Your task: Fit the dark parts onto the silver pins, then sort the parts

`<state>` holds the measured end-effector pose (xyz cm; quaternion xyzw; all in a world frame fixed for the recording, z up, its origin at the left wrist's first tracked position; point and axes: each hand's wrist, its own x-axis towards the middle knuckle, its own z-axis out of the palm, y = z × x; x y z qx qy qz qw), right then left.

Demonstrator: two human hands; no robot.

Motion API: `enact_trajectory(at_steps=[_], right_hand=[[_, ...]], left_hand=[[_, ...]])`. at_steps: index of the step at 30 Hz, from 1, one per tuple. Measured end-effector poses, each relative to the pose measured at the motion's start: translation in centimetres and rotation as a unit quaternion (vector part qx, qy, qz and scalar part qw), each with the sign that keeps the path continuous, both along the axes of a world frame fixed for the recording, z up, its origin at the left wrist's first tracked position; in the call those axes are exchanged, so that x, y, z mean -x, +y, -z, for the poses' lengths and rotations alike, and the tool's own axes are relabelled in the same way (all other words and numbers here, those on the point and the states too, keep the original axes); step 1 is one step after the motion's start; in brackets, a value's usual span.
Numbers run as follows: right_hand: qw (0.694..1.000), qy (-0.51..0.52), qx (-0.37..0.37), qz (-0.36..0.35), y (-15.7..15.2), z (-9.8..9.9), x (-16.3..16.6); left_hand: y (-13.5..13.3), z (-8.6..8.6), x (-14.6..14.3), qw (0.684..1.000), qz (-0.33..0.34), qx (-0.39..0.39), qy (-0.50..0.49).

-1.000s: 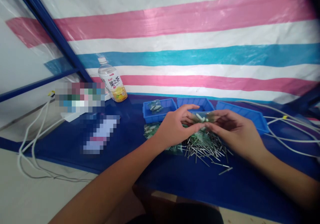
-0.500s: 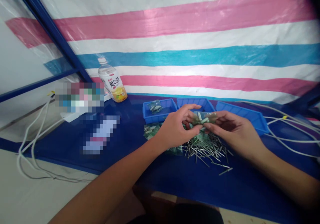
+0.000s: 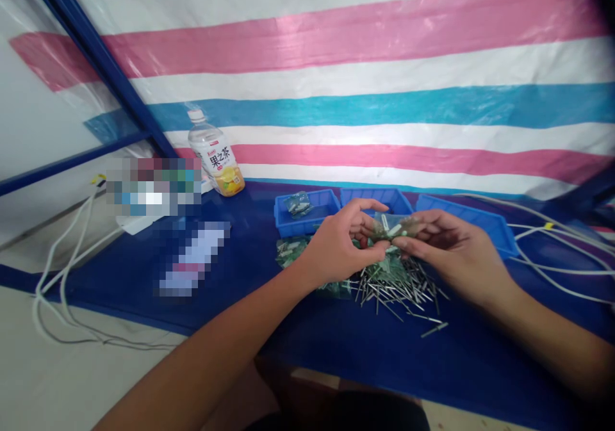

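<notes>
Between my two hands is a small clear plastic bag (image 3: pixel 394 226) with several pale, short pieces inside. My left hand (image 3: pixel 343 242) pinches its left edge between thumb and fingers, the index finger raised. On the right edge, my right hand (image 3: pixel 449 248) is closed with thumb against fingers. Below the hands lies a loose heap of thin metal pins (image 3: pixel 398 290), partly covered by green-tinted plastic bags (image 3: pixel 387 268). More filled bags (image 3: pixel 291 250) lie left of the heap, partly hidden by my left forearm.
Behind the hands stand three blue trays: a left tray (image 3: pixel 283 226) holding a filled bag (image 3: pixel 298 205), a middle tray (image 3: pixel 375 195) and a right tray (image 3: pixel 500 235). A drink bottle (image 3: pixel 218 162) stands at the back left. White cables (image 3: pixel 552 268) run along the right, others (image 3: pixel 65 271) on the left.
The bag has opened out flatter between my fingers, so the pale pieces show more clearly. My right hand has shifted slightly; the rest stays in place.
</notes>
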<state>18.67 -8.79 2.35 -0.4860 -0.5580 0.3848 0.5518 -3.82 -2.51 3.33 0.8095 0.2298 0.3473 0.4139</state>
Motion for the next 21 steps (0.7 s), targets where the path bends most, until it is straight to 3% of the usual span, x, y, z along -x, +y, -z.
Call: enact_trajectory(at_steps=[8,14,21], right_hand=[[1.000,-0.005,-0.014,0.021,-0.05,-0.34,-0.08],[1.000,-0.014,0.007,-0.004,0.07,-0.21,0.40],[1.000,-0.024,-0.008,0.018,0.22,-0.36,0.30]], left_hand=[[-0.04,-0.12,0.06,1.000,-0.007,0.003,-0.011],[0.18,-0.24,0.09,0.999,-0.042,-0.007,-0.011],[0.49,0.26,0.02,0.999,-0.030,-0.002,-0.039]])
